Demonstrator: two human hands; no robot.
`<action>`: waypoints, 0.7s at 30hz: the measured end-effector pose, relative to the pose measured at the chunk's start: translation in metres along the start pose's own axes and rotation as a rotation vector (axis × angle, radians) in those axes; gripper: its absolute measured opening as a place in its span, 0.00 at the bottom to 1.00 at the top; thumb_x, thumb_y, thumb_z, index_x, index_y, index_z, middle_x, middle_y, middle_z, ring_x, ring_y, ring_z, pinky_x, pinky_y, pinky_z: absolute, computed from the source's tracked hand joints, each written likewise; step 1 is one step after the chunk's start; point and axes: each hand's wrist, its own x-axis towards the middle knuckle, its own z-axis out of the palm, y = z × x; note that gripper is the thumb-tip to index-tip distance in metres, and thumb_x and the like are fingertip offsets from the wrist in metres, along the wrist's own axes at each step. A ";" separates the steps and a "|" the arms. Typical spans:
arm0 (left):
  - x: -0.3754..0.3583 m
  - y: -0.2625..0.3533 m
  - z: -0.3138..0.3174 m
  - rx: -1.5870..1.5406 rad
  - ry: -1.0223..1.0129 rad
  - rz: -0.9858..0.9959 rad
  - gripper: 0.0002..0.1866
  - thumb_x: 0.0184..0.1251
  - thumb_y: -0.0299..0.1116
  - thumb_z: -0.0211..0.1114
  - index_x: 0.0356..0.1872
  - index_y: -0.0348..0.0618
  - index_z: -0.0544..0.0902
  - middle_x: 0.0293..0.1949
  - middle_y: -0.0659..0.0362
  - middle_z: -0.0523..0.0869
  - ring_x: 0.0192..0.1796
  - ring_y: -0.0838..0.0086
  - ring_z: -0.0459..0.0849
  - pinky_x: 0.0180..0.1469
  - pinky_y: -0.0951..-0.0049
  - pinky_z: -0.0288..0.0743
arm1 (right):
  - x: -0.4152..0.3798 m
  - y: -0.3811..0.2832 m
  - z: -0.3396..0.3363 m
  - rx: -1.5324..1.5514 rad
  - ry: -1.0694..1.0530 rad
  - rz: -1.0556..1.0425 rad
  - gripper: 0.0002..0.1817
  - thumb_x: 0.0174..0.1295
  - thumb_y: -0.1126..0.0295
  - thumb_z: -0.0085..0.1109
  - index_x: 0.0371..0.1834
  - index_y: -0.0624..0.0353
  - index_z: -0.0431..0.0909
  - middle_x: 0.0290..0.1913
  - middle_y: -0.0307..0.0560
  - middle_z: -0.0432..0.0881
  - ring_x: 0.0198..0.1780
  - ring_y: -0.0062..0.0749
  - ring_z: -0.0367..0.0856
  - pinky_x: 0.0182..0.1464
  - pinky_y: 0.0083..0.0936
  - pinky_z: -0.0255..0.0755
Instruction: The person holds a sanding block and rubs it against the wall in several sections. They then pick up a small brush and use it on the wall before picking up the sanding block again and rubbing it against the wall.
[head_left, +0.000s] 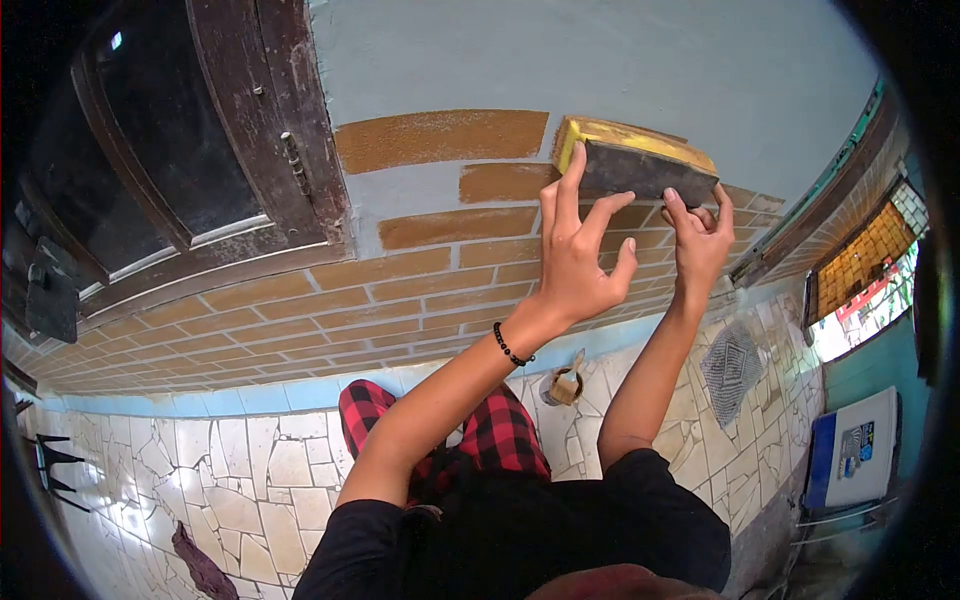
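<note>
A rectangular sponge block (640,172), yellow with a dark backing, is against the upper wall, and its far face is hidden. My right hand (698,235) grips its right end, thumb on the dark side and another finger along the end. At the left end, my left hand (580,245) has its fingers spread, one fingertip touching the block and the thumb free. A black bead bracelet (512,345) circles my left wrist. Brown brick shapes (440,138) cover the grey wall (450,55) to the left of and below the block.
On the floor below stands a small pot (560,387) with a brush (570,378) in it. A grey mat (732,370) lies to the right, near a white-and-blue box (855,450). A dark wooden door (240,110) borders the wall at left. A dark cloth (200,565) lies at lower left.
</note>
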 end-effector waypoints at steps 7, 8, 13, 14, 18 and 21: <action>0.000 -0.004 0.001 0.011 0.008 -0.008 0.25 0.55 0.33 0.72 0.58 0.44 0.90 0.83 0.33 0.61 0.71 0.42 0.70 0.70 0.47 0.69 | 0.003 0.004 0.003 0.022 -0.019 -0.005 0.45 0.64 0.73 0.82 0.78 0.78 0.63 0.36 0.51 0.89 0.37 0.24 0.91 0.39 0.15 0.77; 0.000 -0.004 0.001 0.019 0.011 -0.005 0.25 0.55 0.33 0.72 0.58 0.44 0.90 0.83 0.33 0.61 0.71 0.42 0.70 0.69 0.47 0.69 | 0.002 0.004 0.004 0.028 -0.022 -0.003 0.45 0.64 0.73 0.82 0.78 0.78 0.63 0.36 0.50 0.89 0.37 0.24 0.90 0.39 0.15 0.77; 0.000 -0.002 0.001 0.034 0.016 0.001 0.25 0.55 0.33 0.72 0.58 0.44 0.90 0.83 0.33 0.62 0.71 0.43 0.69 0.70 0.48 0.68 | 0.001 0.006 0.004 0.035 -0.019 0.001 0.45 0.63 0.74 0.82 0.78 0.78 0.63 0.36 0.49 0.88 0.37 0.23 0.90 0.38 0.14 0.76; 0.000 -0.002 0.001 0.032 0.018 0.000 0.25 0.55 0.33 0.72 0.58 0.45 0.90 0.83 0.33 0.62 0.71 0.43 0.69 0.70 0.49 0.68 | 0.002 0.006 0.004 0.046 -0.022 -0.001 0.45 0.63 0.74 0.82 0.78 0.78 0.63 0.36 0.49 0.88 0.37 0.23 0.89 0.37 0.14 0.76; 0.001 0.000 0.002 0.048 0.025 0.004 0.25 0.55 0.32 0.72 0.58 0.45 0.90 0.83 0.33 0.62 0.71 0.43 0.69 0.69 0.49 0.69 | 0.001 0.007 0.005 0.067 -0.029 -0.002 0.45 0.63 0.75 0.82 0.78 0.76 0.64 0.38 0.49 0.88 0.36 0.22 0.89 0.35 0.14 0.75; 0.004 0.000 0.002 0.059 0.013 0.007 0.25 0.56 0.32 0.72 0.59 0.44 0.90 0.83 0.33 0.62 0.71 0.43 0.69 0.69 0.49 0.70 | 0.004 0.013 0.001 0.091 -0.022 -0.013 0.45 0.62 0.76 0.82 0.79 0.75 0.64 0.39 0.49 0.88 0.36 0.21 0.88 0.35 0.14 0.76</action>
